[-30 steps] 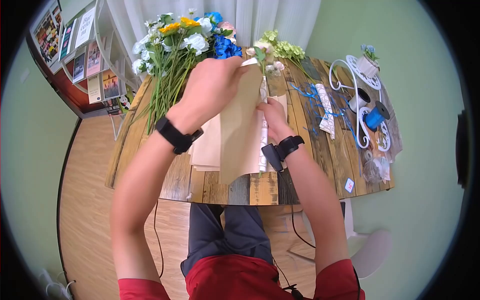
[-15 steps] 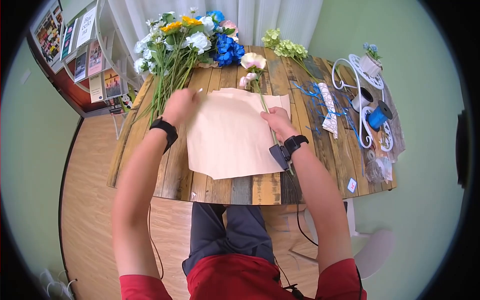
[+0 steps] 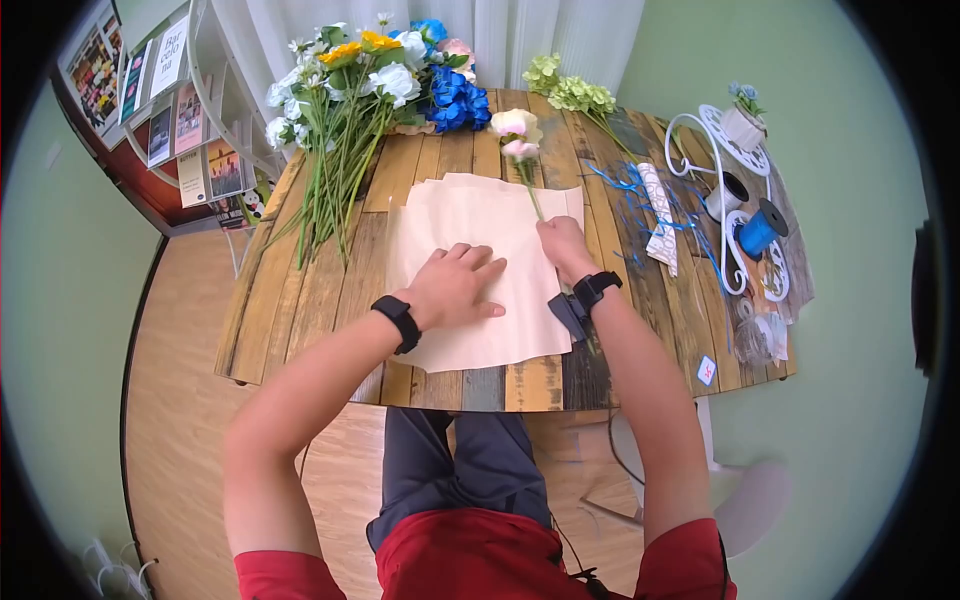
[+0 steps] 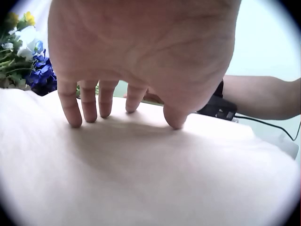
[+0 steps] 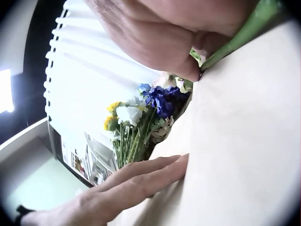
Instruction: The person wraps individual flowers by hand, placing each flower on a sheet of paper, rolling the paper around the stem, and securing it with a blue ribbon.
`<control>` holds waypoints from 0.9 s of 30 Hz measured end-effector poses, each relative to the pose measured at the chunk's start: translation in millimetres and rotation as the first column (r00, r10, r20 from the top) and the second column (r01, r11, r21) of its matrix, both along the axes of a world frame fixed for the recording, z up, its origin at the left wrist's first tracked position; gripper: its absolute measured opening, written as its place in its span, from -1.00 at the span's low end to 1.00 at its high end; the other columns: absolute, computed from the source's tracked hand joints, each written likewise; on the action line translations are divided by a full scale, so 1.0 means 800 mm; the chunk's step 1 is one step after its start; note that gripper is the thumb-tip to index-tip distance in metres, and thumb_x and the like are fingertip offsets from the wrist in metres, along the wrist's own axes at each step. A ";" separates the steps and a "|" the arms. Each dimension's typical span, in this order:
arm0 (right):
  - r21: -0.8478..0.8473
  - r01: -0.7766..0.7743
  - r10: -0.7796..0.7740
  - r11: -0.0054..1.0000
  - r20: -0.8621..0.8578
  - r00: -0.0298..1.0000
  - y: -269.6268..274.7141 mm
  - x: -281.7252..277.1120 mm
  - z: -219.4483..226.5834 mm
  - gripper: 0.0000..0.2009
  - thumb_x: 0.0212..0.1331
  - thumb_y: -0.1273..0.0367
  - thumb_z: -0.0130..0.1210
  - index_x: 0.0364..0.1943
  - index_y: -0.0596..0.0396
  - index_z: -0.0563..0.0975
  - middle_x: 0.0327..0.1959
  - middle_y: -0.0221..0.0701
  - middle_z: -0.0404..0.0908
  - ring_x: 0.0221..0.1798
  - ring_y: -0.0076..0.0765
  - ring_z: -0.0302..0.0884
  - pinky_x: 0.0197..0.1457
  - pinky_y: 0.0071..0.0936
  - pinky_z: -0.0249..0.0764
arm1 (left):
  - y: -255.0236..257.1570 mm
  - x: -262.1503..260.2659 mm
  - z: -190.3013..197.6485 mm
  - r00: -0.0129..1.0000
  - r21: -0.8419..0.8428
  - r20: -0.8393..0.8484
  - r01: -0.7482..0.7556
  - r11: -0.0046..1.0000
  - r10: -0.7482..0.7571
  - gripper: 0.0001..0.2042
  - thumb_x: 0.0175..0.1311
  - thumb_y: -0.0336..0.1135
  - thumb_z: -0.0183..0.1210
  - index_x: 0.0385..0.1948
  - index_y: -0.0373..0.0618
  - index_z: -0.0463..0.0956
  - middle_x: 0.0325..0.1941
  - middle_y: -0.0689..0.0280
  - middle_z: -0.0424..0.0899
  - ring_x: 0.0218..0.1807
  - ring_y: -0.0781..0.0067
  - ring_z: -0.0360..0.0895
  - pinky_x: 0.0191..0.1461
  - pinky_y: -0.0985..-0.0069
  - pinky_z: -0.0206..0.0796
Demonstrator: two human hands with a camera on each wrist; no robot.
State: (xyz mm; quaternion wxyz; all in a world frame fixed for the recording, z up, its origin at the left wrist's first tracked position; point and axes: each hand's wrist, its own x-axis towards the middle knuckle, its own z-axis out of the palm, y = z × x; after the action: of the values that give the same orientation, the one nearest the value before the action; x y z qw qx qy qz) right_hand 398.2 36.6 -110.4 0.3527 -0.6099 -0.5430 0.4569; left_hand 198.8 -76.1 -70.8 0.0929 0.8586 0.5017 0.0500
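Sheets of cream wrapping paper (image 3: 475, 225) lie in a loose stack at the middle of the wooden table. My left hand (image 3: 458, 285) is spread on the top sheet; in the left wrist view its fingertips (image 4: 74, 121) press down on the paper with the palm raised. At the paper's right side my right hand (image 3: 566, 245) grips the green stem (image 3: 535, 200) of a pale pink and cream flower (image 3: 516, 128), whose head points away past the paper's far edge. The right wrist view shows that stem (image 5: 244, 35) running under the palm, against the paper.
Long-stemmed artificial flowers (image 3: 350, 130) are heaped at the back left, near green blossoms (image 3: 580, 97). On the right are a patterned white roll (image 3: 660, 220), curled blue ribbon (image 3: 630, 195), a blue ribbon spool (image 3: 760, 230) and a white metal stand (image 3: 722, 200).
The raised paper has come down flat. My left hand has let go of it, swept left, then come back onto the sheet nearer me. My right hand keeps the flower at the right edge.
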 end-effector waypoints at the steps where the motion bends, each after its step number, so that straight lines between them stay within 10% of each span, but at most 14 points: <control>1: 0.055 -0.043 0.030 0.998 0.210 0.977 0.005 0.008 0.003 -0.73 0.28 0.35 0.00 -0.45 0.32 0.53 -0.56 -0.23 0.59 -0.57 -0.27 0.56 -0.40 -0.29 0.53 | -0.003 -0.003 -0.002 0.999 0.075 -0.034 0.013 0.997 -0.011 -0.34 0.25 0.12 0.13 0.33 -0.01 0.29 0.38 0.09 0.30 0.42 0.06 0.20 0.43 0.11 0.09; 3: 0.097 -0.092 0.044 0.991 0.415 0.909 0.011 0.030 0.009 -0.73 0.28 0.38 -0.04 -0.47 0.33 0.52 -0.60 -0.19 0.60 -0.65 -0.22 0.57 -0.48 -0.26 0.55 | -0.001 -0.009 -0.002 0.998 0.017 -0.059 -0.003 1.000 0.004 -0.33 0.25 0.11 0.14 0.34 -0.01 0.26 0.43 0.10 0.24 0.45 0.07 0.14 0.45 0.07 0.06; 11: 0.164 0.060 -0.046 0.985 -0.084 0.995 -0.015 0.078 0.098 -0.81 0.37 0.38 -0.19 -0.24 0.20 0.44 -0.62 -0.33 0.52 -0.74 -0.41 0.44 -0.71 -0.46 0.40 | 0.015 0.004 0.010 1.000 -0.001 0.013 -0.027 1.000 0.028 -0.42 0.26 0.01 0.16 0.27 -0.07 0.36 0.36 0.11 0.37 0.35 0.05 0.33 0.35 0.14 0.23; 14: 0.210 0.028 0.034 0.977 -0.288 0.957 -0.027 0.067 0.131 -0.81 0.46 0.30 -0.20 -0.18 0.13 0.38 -0.55 -0.40 0.48 -0.68 -0.45 0.41 -0.65 -0.49 0.40 | 0.019 0.029 0.046 0.934 0.118 0.356 -0.079 0.990 0.032 -0.57 0.32 -0.10 0.13 0.14 -0.11 0.48 0.12 0.11 0.59 0.10 0.04 0.54 0.15 0.26 0.40; 16: 0.290 0.033 0.135 0.956 -0.539 0.831 -0.040 0.042 0.154 -0.77 0.49 0.26 -0.20 -0.18 0.13 0.37 -0.44 -0.34 0.52 -0.56 -0.43 0.49 -0.51 -0.48 0.48 | 0.010 0.050 0.083 0.711 -0.006 0.698 -0.115 0.993 0.087 -0.66 0.39 -0.16 0.08 0.03 -0.18 0.54 -0.20 0.15 0.69 -0.14 0.19 0.63 0.01 0.34 0.45; 20: 0.297 -0.060 0.279 0.953 -0.780 0.561 -0.075 -0.023 0.193 -0.79 0.49 0.26 -0.17 -0.16 0.12 0.37 -0.32 -0.28 0.54 -0.27 -0.30 0.60 -0.22 -0.38 0.59 | -0.010 0.065 0.110 0.524 -0.103 0.840 -0.106 0.989 0.144 -0.71 0.46 -0.21 0.02 -0.04 -0.24 0.54 -0.42 0.26 0.64 -0.32 0.42 0.61 -0.20 0.47 0.46; 23: 0.414 -0.125 0.397 0.902 -0.678 0.619 -0.076 -0.050 0.185 -0.76 0.48 0.26 -0.12 -0.07 0.17 0.41 -0.19 -0.23 0.60 -0.15 -0.31 0.62 -0.07 -0.37 0.59 | -0.017 0.046 0.107 0.224 -0.349 0.909 -0.051 0.936 0.351 -0.79 0.49 -0.30 -0.03 -0.23 -0.22 0.52 -0.52 0.40 0.53 -0.51 0.72 0.44 -0.48 0.70 0.25; 27: 0.400 -0.168 0.363 0.901 -0.484 0.796 -0.085 -0.053 0.164 -0.68 0.45 0.24 -0.06 0.08 0.20 0.45 -0.11 -0.23 0.64 -0.09 -0.38 0.62 -0.03 -0.45 0.55 | 0.020 -0.039 0.068 0.350 -0.016 0.911 -0.501 0.865 0.219 -0.79 0.48 -0.28 -0.02 -0.25 -0.20 0.53 -0.56 0.41 0.50 -0.53 0.70 0.37 -0.47 0.64 0.23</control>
State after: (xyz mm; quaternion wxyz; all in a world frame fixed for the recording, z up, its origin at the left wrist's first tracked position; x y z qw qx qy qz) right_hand 355.5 -31.2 20.7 0.5229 -0.3004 -0.5705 0.5575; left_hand 167.5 -59.9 -16.8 0.2126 0.5706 0.5418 0.5793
